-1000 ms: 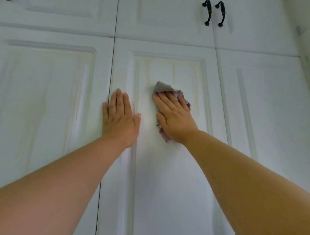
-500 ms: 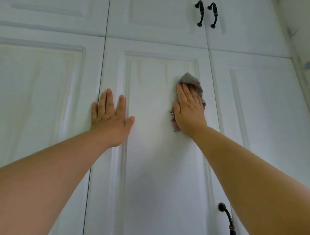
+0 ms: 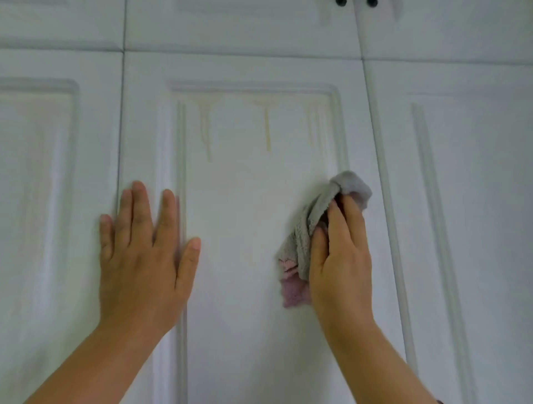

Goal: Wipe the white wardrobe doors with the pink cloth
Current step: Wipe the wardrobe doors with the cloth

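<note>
Straight ahead of me stand the white wardrobe doors (image 3: pixel 245 259): I count three tall paneled doors side by side, with three smaller upper doors above them. Two dark knobs (image 3: pixel 356 3) peek in at the top edge. My two hands are both on the middle tall door. My left hand (image 3: pixel 141 256) lies flat against its left frame, fingers straight and slightly spread, thumb angled out toward the panel. My right hand (image 3: pixel 340 259) presses the one pink cloth (image 3: pixel 300 253) against the panel's right side, fingers held together and curled over the bunched fabric. It looks gray on top and pink at its lower corner. Three yellowish drip streaks (image 3: pixel 266 127) run down from the panel's top edge, above and between my hands.
</note>
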Demonstrator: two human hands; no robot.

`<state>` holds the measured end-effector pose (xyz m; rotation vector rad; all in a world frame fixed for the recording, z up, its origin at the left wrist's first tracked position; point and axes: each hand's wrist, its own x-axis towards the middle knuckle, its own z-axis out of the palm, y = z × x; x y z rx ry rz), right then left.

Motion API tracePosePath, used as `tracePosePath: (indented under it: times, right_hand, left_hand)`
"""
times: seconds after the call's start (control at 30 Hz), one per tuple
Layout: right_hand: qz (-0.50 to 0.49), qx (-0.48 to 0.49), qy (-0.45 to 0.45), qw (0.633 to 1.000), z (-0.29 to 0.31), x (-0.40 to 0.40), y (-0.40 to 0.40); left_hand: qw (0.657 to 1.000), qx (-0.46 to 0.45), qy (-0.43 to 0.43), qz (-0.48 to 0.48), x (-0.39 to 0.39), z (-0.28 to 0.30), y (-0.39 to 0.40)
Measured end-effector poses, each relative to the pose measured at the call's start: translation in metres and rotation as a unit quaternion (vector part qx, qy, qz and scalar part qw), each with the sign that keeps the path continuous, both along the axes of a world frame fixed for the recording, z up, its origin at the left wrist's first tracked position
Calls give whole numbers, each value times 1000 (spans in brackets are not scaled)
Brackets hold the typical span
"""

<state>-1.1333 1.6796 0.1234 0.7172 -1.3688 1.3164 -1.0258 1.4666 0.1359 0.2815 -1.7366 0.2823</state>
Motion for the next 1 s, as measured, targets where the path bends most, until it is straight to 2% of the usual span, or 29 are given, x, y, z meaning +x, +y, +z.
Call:
tracePosePath:
  times: [0.07,0.13,0.23,0.33,0.37,0.43,0.57,0.73,0.9,1.0]
  right_hand:
    - [-101,12,9,995,-19,4,-18]
    - [-132,13,0,991,-13,0,-24]
    - [-125,44,-20,991,45,1,-17]
    - [-122,47,-15,991,114,5,-14]
    - [-121,44,-20,991,125,5,-14]
    - [-114,50,-25,992,113,7,-16]
    - [-91,121,-83,985,89,32,2]
    - [-57,121,-128,983,174,33,20]
    - [-80,147,-128,978,163,44,43]
    - [-109,69,-140,982,175,41,31]
  left_hand:
    - [1000,6,11,0,4,-3,7]
    - [999,17,29,-12,7,7,13]
    - [996,10,74,-39,14,61,17]
    - [992,-51,98,-56,22,139,11]
    - [992,-71,93,-52,25,163,9]
    - [990,-109,78,-46,28,187,1]
    - [986,-158,-9,-46,36,232,-13]
    - [981,-172,-75,-47,26,247,-22]
    - [980,-166,-82,-69,24,247,-25]
    - [980,-167,-81,-70,22,246,-24]
